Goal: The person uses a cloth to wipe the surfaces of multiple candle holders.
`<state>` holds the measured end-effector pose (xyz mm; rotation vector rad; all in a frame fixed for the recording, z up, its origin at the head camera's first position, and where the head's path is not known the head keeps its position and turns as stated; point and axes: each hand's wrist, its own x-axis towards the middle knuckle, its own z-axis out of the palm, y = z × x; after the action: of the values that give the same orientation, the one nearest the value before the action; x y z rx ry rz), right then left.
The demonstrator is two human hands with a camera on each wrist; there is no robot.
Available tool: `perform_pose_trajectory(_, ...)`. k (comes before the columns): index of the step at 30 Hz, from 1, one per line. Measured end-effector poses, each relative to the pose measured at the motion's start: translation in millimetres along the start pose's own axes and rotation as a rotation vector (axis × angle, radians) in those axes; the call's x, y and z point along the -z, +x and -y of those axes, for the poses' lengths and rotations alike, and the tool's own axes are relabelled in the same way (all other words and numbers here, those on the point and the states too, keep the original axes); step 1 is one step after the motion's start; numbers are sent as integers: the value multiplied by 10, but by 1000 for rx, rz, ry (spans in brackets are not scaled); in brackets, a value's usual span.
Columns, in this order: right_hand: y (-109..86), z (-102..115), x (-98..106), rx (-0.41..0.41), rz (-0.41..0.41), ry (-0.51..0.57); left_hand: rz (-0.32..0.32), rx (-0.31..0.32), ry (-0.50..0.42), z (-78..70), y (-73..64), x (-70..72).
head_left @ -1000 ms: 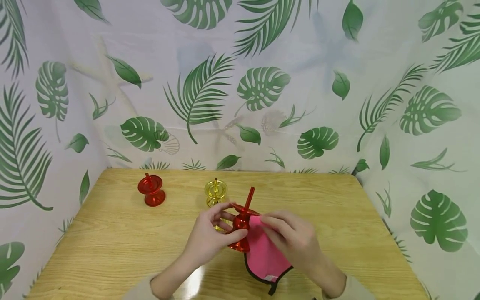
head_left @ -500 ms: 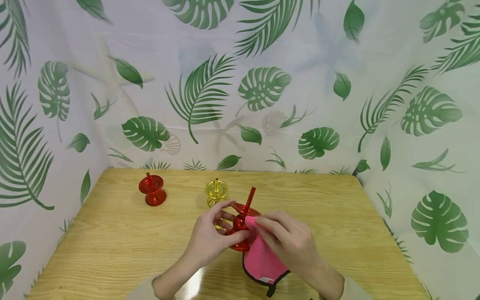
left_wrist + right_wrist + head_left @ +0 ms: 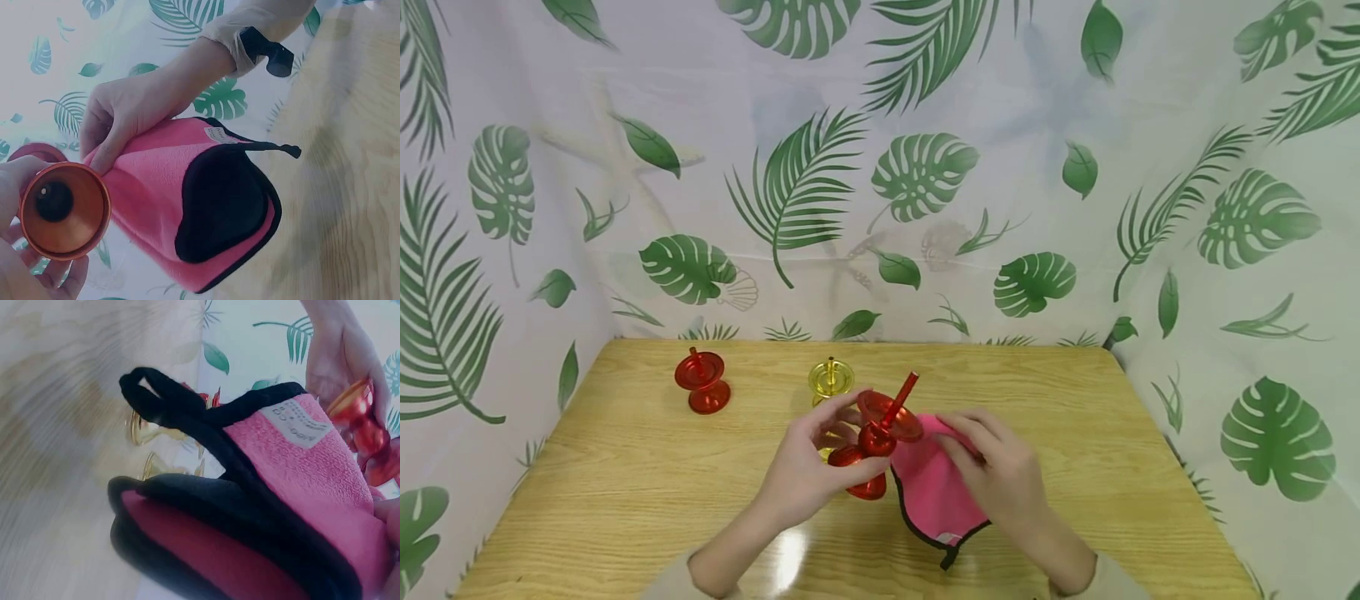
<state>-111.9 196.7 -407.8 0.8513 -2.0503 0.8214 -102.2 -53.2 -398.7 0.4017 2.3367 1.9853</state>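
Over desk (image 3: 1037, 396), your right hand (image 3: 1000, 467) pinches pink cloth (image 3: 936, 492); just beside, your left hand (image 3: 805, 462) grips red candlestick (image 3: 876, 440), long axis tilted, top pointing up, rightward. Second red candlestick (image 3: 706, 392) stands far left; gold candlestick (image 3: 831, 383) beyond left hand, partly blocked.

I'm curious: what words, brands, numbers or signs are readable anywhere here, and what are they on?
White rectangular label on the black-edged pink fleecy cloth: rows of print, too blurred to read.
Shiny red pedestal holder in the left hand: no text visible.
White backdrop with green leaves: pictures only, no text visible.
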Motion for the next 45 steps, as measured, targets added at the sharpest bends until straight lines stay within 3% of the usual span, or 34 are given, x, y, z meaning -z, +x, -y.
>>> perform_pose_trajectory(6, -8, -128, 43, -168, 40, 24, -43, -115, 106, 4, -28, 40)
perform_pose_trajectory(11, -17, -222, 49, -321, 120, 97, -75, -158, 148, 13, -48, 79)
perform_pose_trajectory(16, -10, -282, 44, -431, 208, 174, -69, -216, 170, 33, -59, 109)
perform_pose_trajectory(19, 19, -297, 38, -502, 269, 253, -36, -305, 184, 62, -60, 114)
perform_pose_trajectory(23, 75, -300, 35, -558, 364, 332, -17, -479, 318, 101, -63, 106)
perform_pose_trajectory(27, 133, -311, 23, -581, 458, 379, 1, -593, 472, 120, -72, 88)
perform_pose_trajectory(34, 204, -341, 8, -592, 599, 491, 64, -679, 598, 124, -89, 56)
perform_pose_trajectory(41, 245, -386, 26, -456, 696, 541, 119, -742, 735, 122, -79, 36)
perform_pose_trajectory(45, 278, -393, 64, -386, 719, 513, 139, -771, 795, 110, -63, 26)
